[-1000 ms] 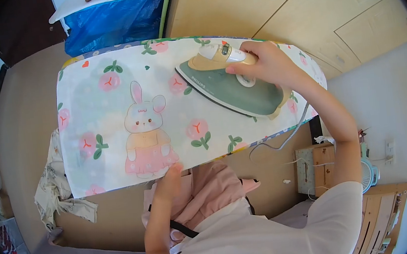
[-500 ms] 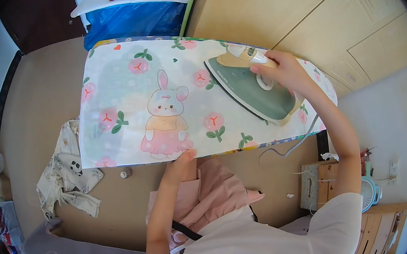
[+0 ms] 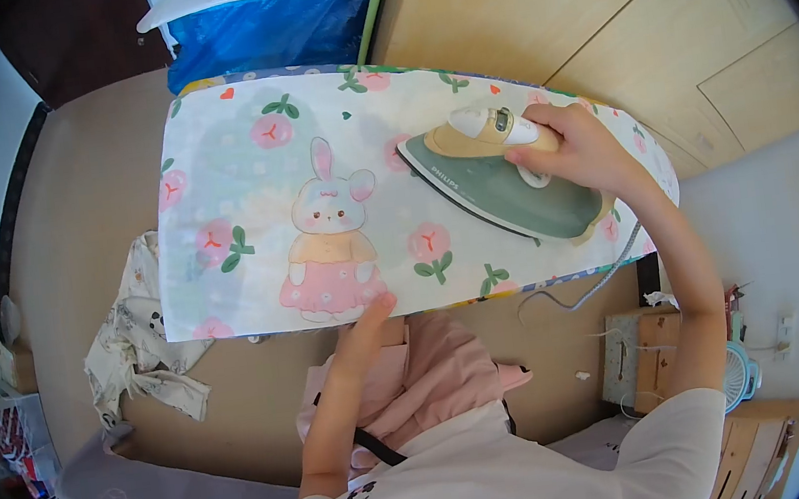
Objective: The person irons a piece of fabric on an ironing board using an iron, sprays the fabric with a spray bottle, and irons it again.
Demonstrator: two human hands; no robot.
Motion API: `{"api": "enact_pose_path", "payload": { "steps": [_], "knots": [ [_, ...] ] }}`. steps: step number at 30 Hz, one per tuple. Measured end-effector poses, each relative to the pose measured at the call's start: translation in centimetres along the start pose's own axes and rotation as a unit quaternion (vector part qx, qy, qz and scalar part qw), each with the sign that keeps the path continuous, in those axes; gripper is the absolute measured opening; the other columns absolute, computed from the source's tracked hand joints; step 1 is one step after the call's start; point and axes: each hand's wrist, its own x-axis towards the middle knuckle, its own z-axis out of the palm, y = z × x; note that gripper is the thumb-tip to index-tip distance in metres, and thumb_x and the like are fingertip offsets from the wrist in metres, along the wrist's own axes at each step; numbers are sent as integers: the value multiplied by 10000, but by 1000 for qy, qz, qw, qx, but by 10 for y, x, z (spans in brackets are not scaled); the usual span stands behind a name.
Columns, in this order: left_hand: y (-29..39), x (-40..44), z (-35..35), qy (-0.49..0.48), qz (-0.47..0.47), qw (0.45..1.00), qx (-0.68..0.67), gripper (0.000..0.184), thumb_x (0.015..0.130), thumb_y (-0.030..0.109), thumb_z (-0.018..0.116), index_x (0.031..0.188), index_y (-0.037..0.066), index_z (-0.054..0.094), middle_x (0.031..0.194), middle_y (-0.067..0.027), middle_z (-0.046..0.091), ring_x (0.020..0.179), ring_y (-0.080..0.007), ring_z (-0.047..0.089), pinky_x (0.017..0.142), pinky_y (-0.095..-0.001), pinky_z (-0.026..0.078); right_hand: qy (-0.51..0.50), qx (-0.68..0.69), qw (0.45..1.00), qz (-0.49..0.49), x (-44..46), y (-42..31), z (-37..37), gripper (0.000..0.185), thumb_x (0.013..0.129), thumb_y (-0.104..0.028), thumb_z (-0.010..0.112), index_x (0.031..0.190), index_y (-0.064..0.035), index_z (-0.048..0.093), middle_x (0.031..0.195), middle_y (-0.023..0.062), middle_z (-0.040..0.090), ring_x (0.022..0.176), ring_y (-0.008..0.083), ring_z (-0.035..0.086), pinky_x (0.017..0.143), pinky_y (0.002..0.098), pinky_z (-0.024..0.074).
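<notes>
Room: you are in a home, judging by the household furnishings around you.
Ironing board: domestic, set before both your hands, with a rabbit-and-flower cloth spread over it.
Cabinet: pale wood with panelled doors, beyond your right hand.
Floor: patterned clothing lies left of your left hand.
Grey rabbit-print cover: nearer you than that hand, to its left.
Fan: small, light blue, beside wooden drawers, nearer you than your right hand.

The white short-sleeved top bears a small panda print.
</notes>
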Motion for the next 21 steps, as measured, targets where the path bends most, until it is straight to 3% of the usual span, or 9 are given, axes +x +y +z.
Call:
{"api": "enact_pose_path", "payload": {
  "steps": [2, 6, 10, 12, 15, 17, 19, 21],
  "knots": [
    [2, 0, 3, 4, -22, 1000, 15, 415, 839, 109, 589, 1225, 29, 460, 1203, -38, 492, 1112, -136, 451, 951, -289, 363, 18, -19, 1000, 16, -2, -3, 2, 468, 751, -458, 635, 905, -16, 631, 763, 132, 620, 690, 234, 596, 620, 328, 462],
    [-1, 3, 0, -14, 33, 999, 27, 430, 825, 88, 606, 1225, 28, 458, 1188, -40, 502, 1100, -133, 462, 945, -292, 374, 84, -67, 991, 75, 1, -12, 5, 494, 755, -491, 613, 894, -17, 633, 725, 126, 622, 663, 244, 598, 601, 336, 459],
    [-3, 3, -3, -8, 15, 1000, 21, 432, 823, 91, 612, 1221, 28, 456, 1180, -44, 508, 1097, -136, 465, 949, -295, 372, 65, -46, 992, 97, 4, -8, 2, 487, 746, -487, 626, 889, -22, 638, 721, 131, 621, 657, 240, 599, 601, 325, 460],
    [3, 0, 4, -11, 24, 999, 18, 429, 823, 93, 612, 1218, 29, 458, 1178, -43, 508, 1098, -135, 464, 951, -295, 371, 52, 6, 999, -5, 2, 0, 2, 482, 739, -483, 635, 883, -23, 641, 684, 128, 613, 628, 243, 592, 592, 318, 458],
    [1, 2, 2, -12, 24, 1000, 16, 430, 821, 97, 619, 1216, 30, 459, 1169, -42, 508, 1098, -135, 460, 953, -295, 368, 12, -37, 999, -26, -4, -5, -2, 480, 726, -476, 649, 883, -22, 642, 665, 125, 610, 620, 251, 597, 592, 322, 461],
    [-1, 1, 1, -8, 14, 1000, 19, 435, 819, 98, 624, 1216, 31, 459, 1164, -42, 508, 1098, -135, 459, 954, -294, 366, 43, -56, 997, -22, -4, -1, 4, 489, 728, -485, 642, 886, -23, 642, 663, 125, 611, 623, 256, 601, 594, 326, 464],
    [0, -1, 9, 20, 90, 996, 19, 436, 806, 79, 637, 1205, 38, 466, 1151, -36, 509, 1083, -124, 465, 932, -295, 384, 73, -74, 994, -16, -1, -2, 5, 498, 730, -495, 635, 889, -23, 642, 661, 125, 612, 626, 260, 605, 596, 329, 466],
    [1, -2, 10, 34, 118, 992, 33, 427, 793, 63, 650, 1184, 40, 482, 1131, -34, 519, 1049, -117, 484, 900, -286, 406, 88, -87, 988, 96, 6, -9, 3, 513, 745, -517, 607, 893, -27, 643, 673, 124, 621, 641, 263, 613, 598, 340, 470]
  ]
}}
